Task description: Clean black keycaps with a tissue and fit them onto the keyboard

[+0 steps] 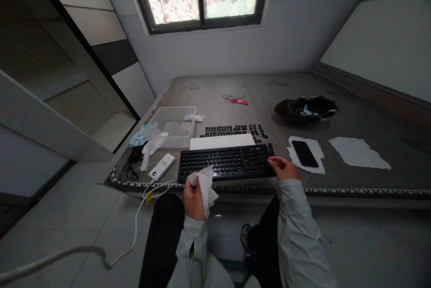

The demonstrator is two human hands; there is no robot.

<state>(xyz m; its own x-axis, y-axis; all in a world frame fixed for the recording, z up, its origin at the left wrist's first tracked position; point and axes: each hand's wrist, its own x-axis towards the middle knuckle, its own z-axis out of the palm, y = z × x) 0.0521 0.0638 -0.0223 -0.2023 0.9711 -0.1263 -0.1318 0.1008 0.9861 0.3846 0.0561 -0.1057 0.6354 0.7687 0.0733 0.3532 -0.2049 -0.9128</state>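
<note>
A white tissue (209, 188) is bunched in my left hand (195, 200), whose fingers are closed on it just in front of the keyboard's left half. The black keyboard (222, 161) lies along the near edge of the platform, with its keycaps off over much of its face. At its right end, my right hand (283, 168) has its fingers closed on the keyboard's edge. Directly behind the keyboard is a flat white box (222, 141). Rows of loose black keycaps (225, 130) are laid out beyond that box.
A clear plastic bin (171, 121) stands at the back left, near a white power bank (162, 167) with cables. To the right are a phone (304, 153) on white paper, another paper sheet (359, 152) and a black cap (306, 109). A red wrapper (239, 101) lies farther back.
</note>
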